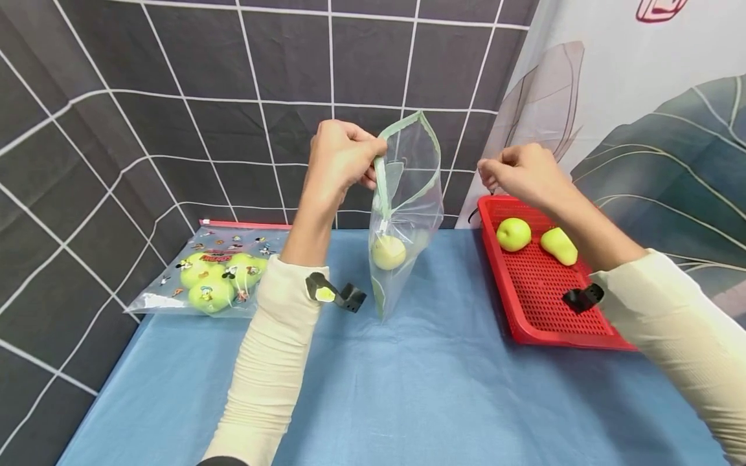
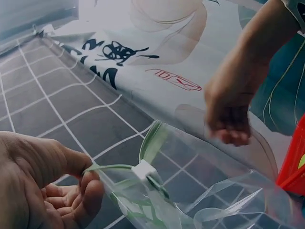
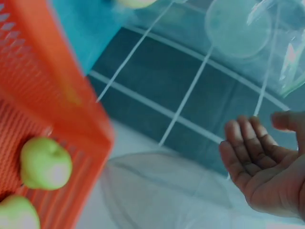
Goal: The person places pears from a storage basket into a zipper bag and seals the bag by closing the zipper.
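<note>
My left hand (image 1: 344, 155) pinches the green-edged rim of a clear zip bag (image 1: 416, 188) between thumb and fingers. The bag hangs upright with its mouth open, and a round yellow-green fruit (image 1: 388, 252) is inside it. A white slider (image 2: 144, 171) sits on the bag's green edge in the left wrist view. To the right of the bag, my right hand (image 1: 524, 169) is raised near the far end of a red basket (image 1: 501, 285). In the right wrist view its palm (image 3: 271, 186) shows, fingers loosely bent and holding nothing.
A green apple (image 1: 513, 234) and a longer yellow-green fruit (image 1: 559, 246) lie in the red basket. At the left, a printed clear bag (image 1: 169, 291) with a red zip holds several green fruits (image 1: 211, 294). Blue cloth (image 1: 373, 395) covers the table before a tile-patterned backdrop (image 1: 280, 58).
</note>
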Tool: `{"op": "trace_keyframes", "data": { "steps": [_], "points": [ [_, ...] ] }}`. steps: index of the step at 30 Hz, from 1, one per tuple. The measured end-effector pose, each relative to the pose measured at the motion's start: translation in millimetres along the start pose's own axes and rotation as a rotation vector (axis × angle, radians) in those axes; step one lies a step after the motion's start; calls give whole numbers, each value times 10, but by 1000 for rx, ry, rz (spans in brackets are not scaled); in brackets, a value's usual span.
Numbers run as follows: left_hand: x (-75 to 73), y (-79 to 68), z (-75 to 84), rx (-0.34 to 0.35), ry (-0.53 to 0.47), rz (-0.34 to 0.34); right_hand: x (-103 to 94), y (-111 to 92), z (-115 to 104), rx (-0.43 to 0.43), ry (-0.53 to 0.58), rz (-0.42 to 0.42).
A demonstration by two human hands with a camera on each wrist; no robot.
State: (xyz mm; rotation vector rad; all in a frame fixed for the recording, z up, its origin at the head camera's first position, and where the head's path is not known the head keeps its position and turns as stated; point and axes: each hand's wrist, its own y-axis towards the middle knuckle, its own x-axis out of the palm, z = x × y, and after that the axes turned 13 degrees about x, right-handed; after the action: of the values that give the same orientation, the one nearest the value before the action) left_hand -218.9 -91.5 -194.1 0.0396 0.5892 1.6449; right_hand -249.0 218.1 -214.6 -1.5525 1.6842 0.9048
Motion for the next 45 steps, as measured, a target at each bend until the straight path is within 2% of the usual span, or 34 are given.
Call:
{"op": "trace_keyframes", "data": {
  "steps": [3,6,9,13,17,22,25,28,34,38,42,45],
  "points": [
    [-40,10,64,74,185,-10,-10,82,157,-4,-100,-10],
    [-66,9,142,146,374,-10,-11,147,290,-1,-152,-31],
    [-78,1,239,175,500,-26,-2,198,397,-2,-186,-49],
    [-82,7,353,166,584,-80,20,226,482,2,-202,-51],
    [-75,33,414,160,633,-91,36,208,475,0,-214,-44],
    [-101,101,481,123,653,-122,50,234,468,17,-251,-52],
    [-109,139,515,72,627,-161,50,296,536,32,-277,-79],
    [-109,149,520,29,615,-192,48,369,656,7,-320,-111],
    [-154,97,507,24,593,-214,151,690,1131,-76,-408,-152],
    [-192,37,525,27,546,-221,213,896,1431,-58,-440,-217],
    [-206,-11,549,24,498,-230,347,1161,1752,-27,-514,-245],
    [-204,-30,562,14,477,-242,402,1205,1835,3,-559,-268]
  ]
}}
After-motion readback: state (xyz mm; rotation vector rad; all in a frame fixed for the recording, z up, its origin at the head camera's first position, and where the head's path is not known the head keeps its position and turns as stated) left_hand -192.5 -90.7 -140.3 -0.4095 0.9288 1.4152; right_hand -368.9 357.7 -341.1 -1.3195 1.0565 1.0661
